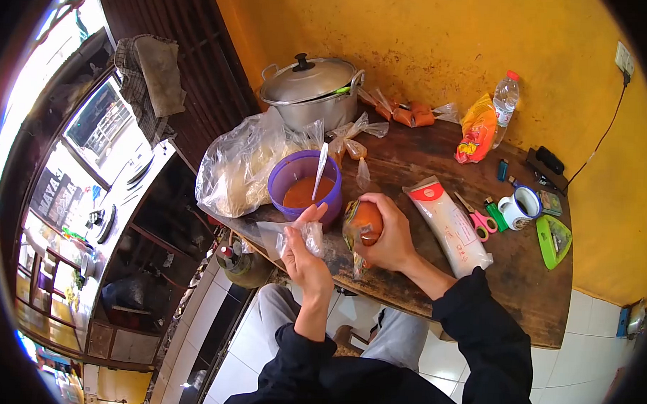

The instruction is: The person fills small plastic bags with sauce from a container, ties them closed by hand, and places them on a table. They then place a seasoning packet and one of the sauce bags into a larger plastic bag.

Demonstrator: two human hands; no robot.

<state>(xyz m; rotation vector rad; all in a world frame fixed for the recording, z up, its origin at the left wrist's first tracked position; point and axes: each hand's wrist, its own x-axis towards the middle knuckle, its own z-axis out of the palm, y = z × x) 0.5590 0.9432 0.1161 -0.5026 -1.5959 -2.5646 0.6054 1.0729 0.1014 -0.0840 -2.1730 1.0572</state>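
My left hand pinches a small clear plastic bag just in front of the purple tub. In the tub is an orange-brown sauce, with a spoon standing in it. Over the table's front edge, my right hand wraps round a rounded orange-red packet with a patterned, shiny edge; I cannot make out its contents. To the right of that hand lies a long white pack of plastic bags with a red end.
Behind the tub stands a lidded metal pot, beside a big clear bag of pale food. Tied bags of orange sauce lie along the wall. On the right are pink scissors, a mug, a bottle and a green case.
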